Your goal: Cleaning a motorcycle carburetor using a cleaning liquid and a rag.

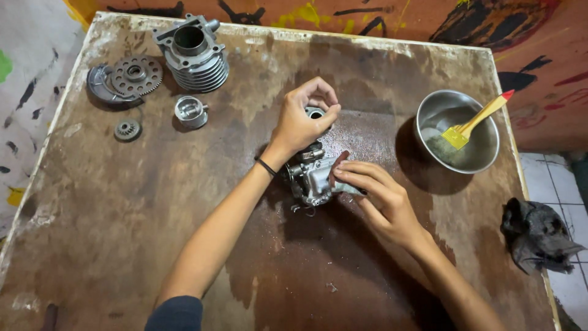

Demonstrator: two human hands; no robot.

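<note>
A small grey metal carburetor (311, 178) rests on the stained brown table (122, 233) near its middle. My left hand (301, 119) is curled over its upper end, fingers pinching around a round metal opening (315, 113). My right hand (376, 199) lies against the carburetor's right side, fingertips pressed on its body. A thin black band circles my left wrist.
At the far left stand a finned engine cylinder (195, 54), a toothed gear plate (136, 75), a small piston (190, 111) and a small gear (127, 129). A steel bowl (474, 156) with liquid and a yellow brush (473, 124) sits right. A dark rag (538, 236) lies at the right edge.
</note>
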